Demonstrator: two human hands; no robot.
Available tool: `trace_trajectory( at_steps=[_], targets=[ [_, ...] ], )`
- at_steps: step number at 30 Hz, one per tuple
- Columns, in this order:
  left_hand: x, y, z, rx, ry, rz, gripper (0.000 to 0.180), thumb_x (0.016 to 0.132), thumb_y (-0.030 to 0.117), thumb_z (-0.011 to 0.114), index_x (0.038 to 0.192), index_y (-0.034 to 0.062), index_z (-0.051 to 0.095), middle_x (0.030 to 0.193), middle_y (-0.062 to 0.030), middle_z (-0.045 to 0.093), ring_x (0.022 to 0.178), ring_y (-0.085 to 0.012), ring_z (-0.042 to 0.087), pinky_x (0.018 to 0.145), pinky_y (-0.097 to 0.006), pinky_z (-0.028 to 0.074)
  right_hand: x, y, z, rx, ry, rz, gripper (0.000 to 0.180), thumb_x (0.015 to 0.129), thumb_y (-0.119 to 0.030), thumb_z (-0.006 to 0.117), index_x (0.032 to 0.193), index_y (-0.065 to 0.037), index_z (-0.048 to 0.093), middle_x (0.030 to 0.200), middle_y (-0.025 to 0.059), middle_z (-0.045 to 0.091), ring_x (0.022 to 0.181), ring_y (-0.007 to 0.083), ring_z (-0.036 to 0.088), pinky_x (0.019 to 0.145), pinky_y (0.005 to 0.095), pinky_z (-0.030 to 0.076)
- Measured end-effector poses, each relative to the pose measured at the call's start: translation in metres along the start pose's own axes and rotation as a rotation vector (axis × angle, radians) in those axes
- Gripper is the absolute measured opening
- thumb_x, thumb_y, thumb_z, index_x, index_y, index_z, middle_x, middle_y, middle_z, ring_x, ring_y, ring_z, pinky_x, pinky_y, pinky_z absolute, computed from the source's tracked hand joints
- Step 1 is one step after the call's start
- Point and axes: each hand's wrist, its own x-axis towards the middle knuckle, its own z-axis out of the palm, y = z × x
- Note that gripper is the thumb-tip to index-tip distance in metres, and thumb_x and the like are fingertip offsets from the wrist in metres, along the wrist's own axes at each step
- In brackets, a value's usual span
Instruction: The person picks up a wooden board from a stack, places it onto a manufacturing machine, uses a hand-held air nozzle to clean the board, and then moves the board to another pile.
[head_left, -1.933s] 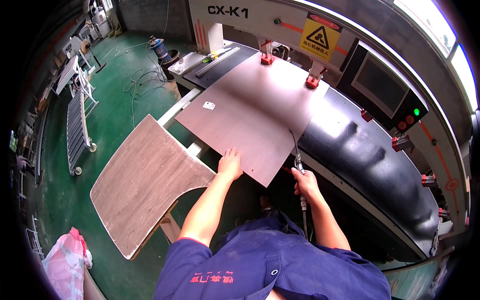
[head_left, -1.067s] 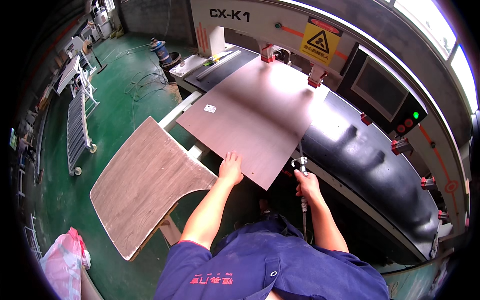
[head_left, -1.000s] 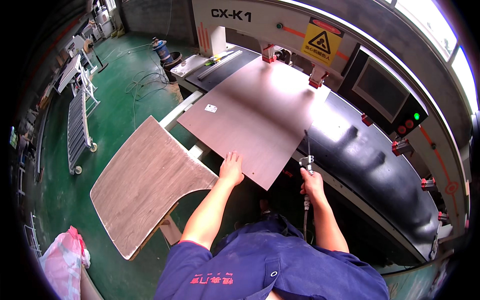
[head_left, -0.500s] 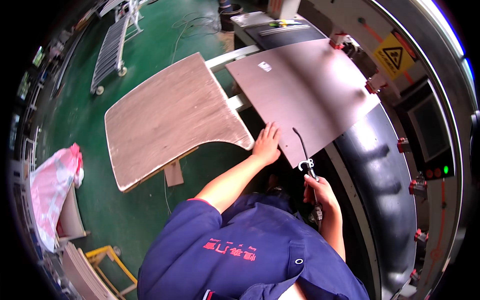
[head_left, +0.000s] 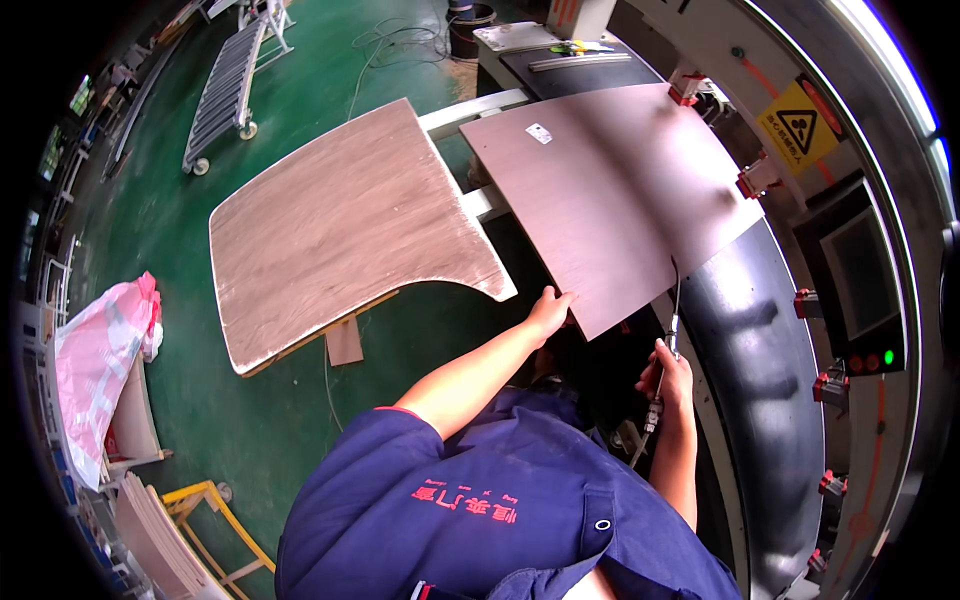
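A flat pinkish-brown panel (head_left: pixel 610 190) with a small white label (head_left: pixel 539 133) near its far left corner lies over the machine's black bed. My left hand (head_left: pixel 549 310) grips the panel's near left edge, thumb on top and the other fingers out of sight beneath. My right hand (head_left: pixel 668 375) is closed around an air blow gun (head_left: pixel 673 335), whose thin bent nozzle points up at the panel's near right edge. A hose runs down from it past my wrist. Left of my left hand lies a brown board (head_left: pixel 345 230) with pale worn edges and a curved cut-out.
The black roller bed (head_left: pixel 760 400) curves along the right, beside a machine frame with red-and-white clamps (head_left: pixel 832 388) and a control panel (head_left: pixel 855 260). At left are a pink-covered stack (head_left: pixel 105 350) and a yellow-framed cart (head_left: pixel 215 520). A grey roller conveyor (head_left: pixel 222 95) stands far left.
My left hand has gone from lying on the panel to gripping its edge, nearer to me. The blow gun has shifted right, its nozzle now by the panel's right edge.
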Motion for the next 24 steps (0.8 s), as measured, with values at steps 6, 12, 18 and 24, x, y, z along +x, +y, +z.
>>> trace_trajectory(
  at_steps=[6,12,18,24],
  targets=[
    [0.026,-0.016,0.006,-0.323,-0.026,-0.111,0.053,0.086,0.034,0.061,0.118,-0.0026,0.04,0.102,-0.0162,0.054,0.091,-0.0304,0.059,0.08,-0.047,0.05,0.002,0.011,-0.017,0.071,0.067,0.022,0.035,0.087,-0.038,0.062,0.074,-0.006,0.052,0.051,0.0055,0.052,0.038,0.0162,0.051,0.037,0.0285,0.044],
    [0.005,0.011,0.013,-0.186,0.055,-0.146,0.046,0.088,0.025,0.06,0.119,-0.0063,0.047,0.111,-0.0182,0.059,0.095,-0.0291,0.062,0.077,-0.046,0.052,0.003,0.015,-0.032,0.177,0.178,-0.056,0.034,0.087,-0.036,0.062,0.076,-0.006,0.052,0.053,0.0065,0.053,0.039,0.016,0.051,0.041,0.0294,0.047],
    [-0.018,0.015,-0.007,-0.092,0.121,-0.14,0.045,0.089,0.026,0.061,0.114,-0.0068,0.045,0.114,-0.0207,0.055,0.099,-0.0263,0.058,0.077,-0.046,0.05,0.003,0.024,-0.047,0.196,0.245,-0.027,0.033,0.089,-0.034,0.06,0.076,-0.005,0.051,0.052,0.0079,0.053,0.037,0.0165,0.05,0.04,0.0292,0.047],
    [-0.041,0.022,-0.021,-0.057,0.117,0.002,0.04,0.092,0.025,0.058,0.116,-0.0009,0.041,0.113,-0.017,0.056,0.098,-0.0291,0.06,0.078,-0.046,0.052,0.019,0.016,-0.055,0.271,0.265,-0.044,0.034,0.089,-0.033,0.059,0.075,-0.003,0.051,0.053,0.0092,0.052,0.037,0.0174,0.05,0.04,0.0302,0.047]
  ],
)
